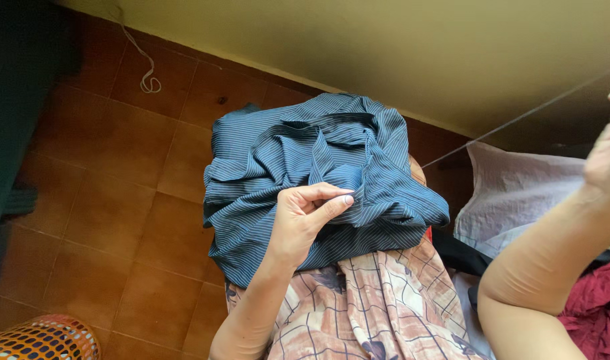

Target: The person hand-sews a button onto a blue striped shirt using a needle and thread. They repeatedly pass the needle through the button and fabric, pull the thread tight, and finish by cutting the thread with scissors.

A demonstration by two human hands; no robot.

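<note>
A blue pin-striped shirt [318, 160] lies bunched on my lap over a flowered, checked cloth [378, 307]. My left hand [305, 217] pinches a fold of the shirt between thumb and fingers near its middle. My right hand [608, 150] is raised at the right edge of the view, fingers closed on a thin thread [518, 120] that runs taut down to the shirt. Part of that hand is cut off by the frame.
Brown floor tiles [118, 200] spread to the left, with a yellow wall [385, 47] behind. A white cord [147, 77] lies by the wall. An orange mesh basket [41, 340] sits at bottom left. White cloth [518, 193] and dark red cloth [598, 307] lie at right.
</note>
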